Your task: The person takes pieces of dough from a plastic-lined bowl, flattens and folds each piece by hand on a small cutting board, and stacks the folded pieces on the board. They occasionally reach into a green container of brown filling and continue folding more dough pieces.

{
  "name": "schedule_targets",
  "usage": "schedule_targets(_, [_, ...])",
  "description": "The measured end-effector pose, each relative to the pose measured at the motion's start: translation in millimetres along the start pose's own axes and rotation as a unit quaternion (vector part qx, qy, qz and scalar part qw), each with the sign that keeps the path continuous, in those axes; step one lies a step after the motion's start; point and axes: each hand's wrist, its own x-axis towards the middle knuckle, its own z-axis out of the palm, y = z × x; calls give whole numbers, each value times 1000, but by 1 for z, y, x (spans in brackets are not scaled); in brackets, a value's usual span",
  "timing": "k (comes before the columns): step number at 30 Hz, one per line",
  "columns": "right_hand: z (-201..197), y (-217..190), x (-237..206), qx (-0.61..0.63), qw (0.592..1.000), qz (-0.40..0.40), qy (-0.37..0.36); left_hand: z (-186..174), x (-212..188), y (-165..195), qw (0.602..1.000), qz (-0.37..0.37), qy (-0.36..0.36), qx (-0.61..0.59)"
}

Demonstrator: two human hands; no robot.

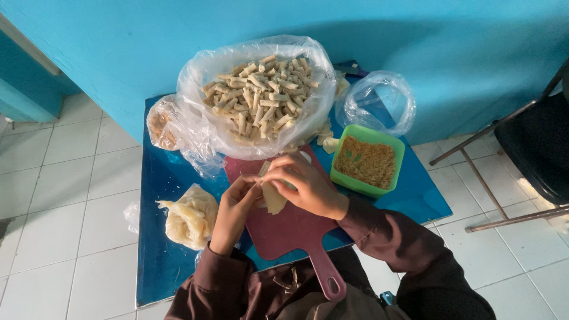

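Pale dough wrapper [273,197] sits mid maroon plastic cutting board [290,228]; our left hand [234,208] & right hand [303,185] fingers pinched on it, keeping the fold tight.

Bright, even daylight — soft shadows, sharp focus, slight wide-angle bending at edges.

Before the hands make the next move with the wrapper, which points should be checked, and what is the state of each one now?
1. Both hands on the wrapper: ok; left hand and right hand pinch it.
2. Wrapper lies over the red cutting board: ok.
3. Filling inside the wrapper: cannot tell, the fingers hide it.
4. Green tub of crumbly brown filling beside the right hand: ok, it holds plenty.
5. Bag of spare wrappers near the left hand: ok.
6. Room in the big bag of finished rolls: not ok, heaped high.
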Motion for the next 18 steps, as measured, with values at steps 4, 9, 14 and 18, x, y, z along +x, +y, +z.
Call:
schedule_targets(4, [1,-3,0,61,998,9,-34,0,0,1,1000,9,-13,-9])
schedule_targets(9, [-1,0,-3,94,994,62,-9,-3,0,2,993,1,23,-113])
schedule_targets(14, [-12,19,-7,386,915,115,9,-12,-2,7,964,132,147,-176])
schedule_targets(18, [-6,25,-14,472,845,251,-8,-12,-3,11,965,173,157,-123])
